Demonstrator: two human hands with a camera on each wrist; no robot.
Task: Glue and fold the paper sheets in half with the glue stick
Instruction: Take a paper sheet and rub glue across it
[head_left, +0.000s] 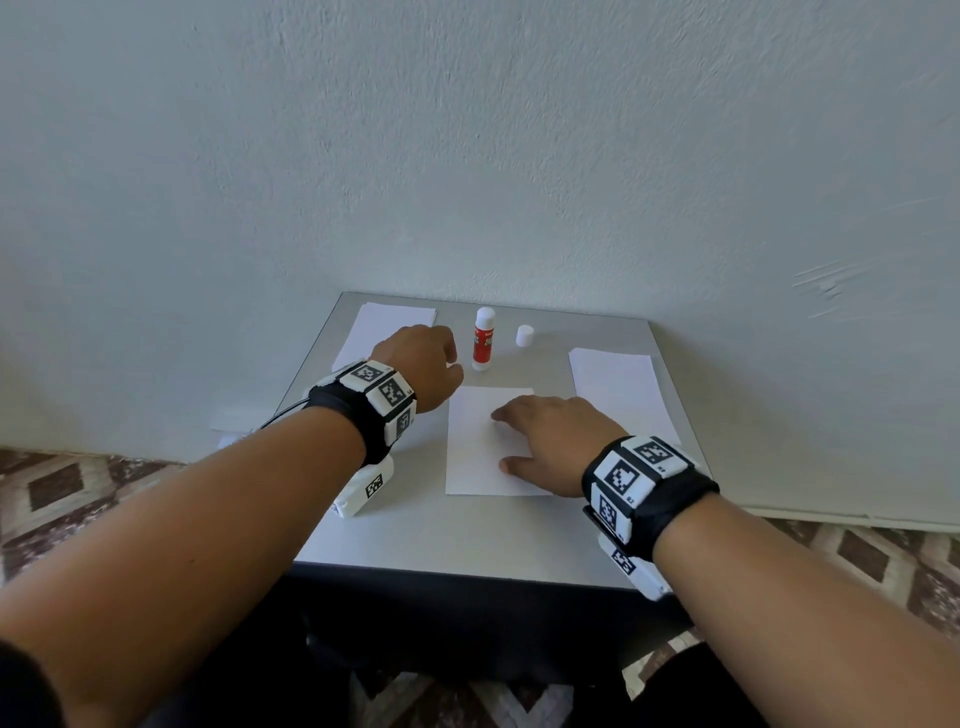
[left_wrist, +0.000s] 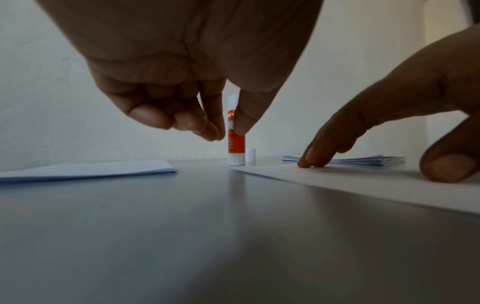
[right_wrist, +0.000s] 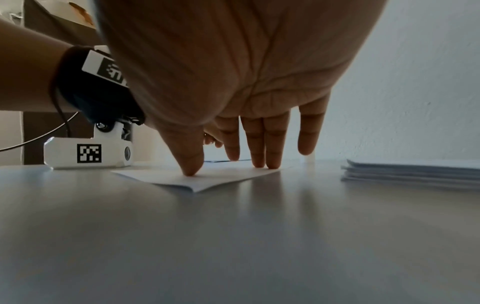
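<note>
A red and white glue stick (head_left: 484, 339) stands upright and uncapped at the back of the grey table (head_left: 467, 540), its white cap (head_left: 525, 335) just to its right. A white sheet (head_left: 478, 452) lies in the middle; in the right wrist view its near corner (right_wrist: 193, 188) looks two layers thick. My right hand (head_left: 511, 439) presses flat on this sheet with straight fingers (right_wrist: 270, 162) and thumb. My left hand (head_left: 452, 364) hovers left of the glue stick (left_wrist: 235, 144), fingers loosely curled, holding nothing.
One stack of white sheets (head_left: 384, 327) lies at the back left, partly under my left hand. Another stack (head_left: 618, 389) lies at the right, several sheets thick (right_wrist: 415, 170). A wall stands right behind the table. Patterned floor surrounds it.
</note>
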